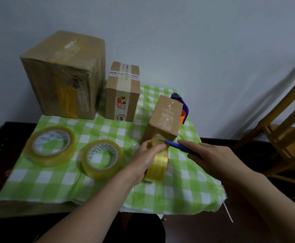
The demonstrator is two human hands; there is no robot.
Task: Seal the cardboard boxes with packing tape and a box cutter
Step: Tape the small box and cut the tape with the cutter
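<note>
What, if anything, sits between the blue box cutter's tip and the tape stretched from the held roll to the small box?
Nothing visible. The blue-handled box cutter in the right hand already has its tip at the strip between the yellow tape roll, gripped by the left hand, and the small brown cardboard box.

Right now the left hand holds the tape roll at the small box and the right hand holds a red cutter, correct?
Not quite: the cutter in the right hand is blue, as the head view shows. The left hand does hold the tape roll at the small box.
</note>
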